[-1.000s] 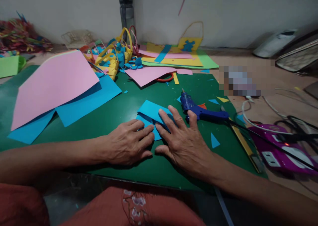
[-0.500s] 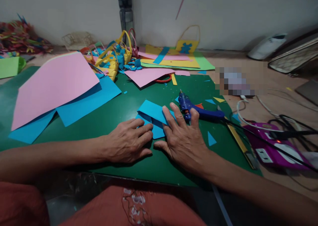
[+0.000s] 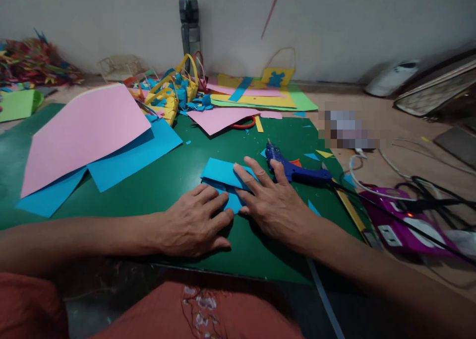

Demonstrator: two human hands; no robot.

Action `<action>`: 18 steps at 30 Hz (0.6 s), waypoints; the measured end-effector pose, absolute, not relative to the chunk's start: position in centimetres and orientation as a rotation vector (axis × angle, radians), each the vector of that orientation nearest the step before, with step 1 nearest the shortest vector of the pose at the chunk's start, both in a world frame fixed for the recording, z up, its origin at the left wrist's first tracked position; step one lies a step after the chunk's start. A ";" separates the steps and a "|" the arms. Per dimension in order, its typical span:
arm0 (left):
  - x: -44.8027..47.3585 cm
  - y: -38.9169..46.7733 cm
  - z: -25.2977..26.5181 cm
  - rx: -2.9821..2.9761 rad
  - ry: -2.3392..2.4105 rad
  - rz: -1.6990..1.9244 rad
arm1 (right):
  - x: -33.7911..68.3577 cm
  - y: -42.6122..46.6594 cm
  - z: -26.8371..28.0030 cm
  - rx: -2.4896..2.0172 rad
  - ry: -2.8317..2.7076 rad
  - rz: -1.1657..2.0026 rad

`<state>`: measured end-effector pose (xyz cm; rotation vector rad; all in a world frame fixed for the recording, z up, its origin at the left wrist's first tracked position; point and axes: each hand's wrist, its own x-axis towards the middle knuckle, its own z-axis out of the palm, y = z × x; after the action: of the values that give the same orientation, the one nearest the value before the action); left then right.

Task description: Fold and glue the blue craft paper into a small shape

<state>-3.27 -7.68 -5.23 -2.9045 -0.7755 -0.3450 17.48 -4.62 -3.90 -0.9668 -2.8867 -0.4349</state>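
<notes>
A folded piece of blue paper (image 3: 219,171) lies on the green board (image 3: 156,180), partly covered by both hands. My left hand (image 3: 199,219) rests on its near left part, palm down, fingers apart and slightly bent. Over its right side lies my right hand (image 3: 271,197), fingers spread and pressing on the folded flap. Just beyond the right fingertips sits a blue glue gun (image 3: 297,168), nozzle pointing away, its black cord running right. How the lower layer of paper is folded under the fingers is hidden.
Large pink (image 3: 89,135) and blue sheets (image 3: 137,153) lie left. Small yellow paper baskets (image 3: 163,103) and scraps stand behind. Red-handled scissors (image 3: 243,124) are half under pink paper. At right are a yellow cutter (image 3: 349,210) and a purple power strip (image 3: 401,225) with cables.
My right hand has shifted slightly left and now lies farther over the paper's flap. The left hand stays on the near left part. The view has tilted a little.
</notes>
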 end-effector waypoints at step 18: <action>-2.6 -8.7 -4.7 -2.850 -0.934 -0.187 | 16.9 -4.7 -3.5 -1.192 -2.879 -0.382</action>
<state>-2.56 -8.65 -4.67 -2.8496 -0.9342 -0.1869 16.95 -4.66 -3.49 -1.1920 -2.8793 -0.3824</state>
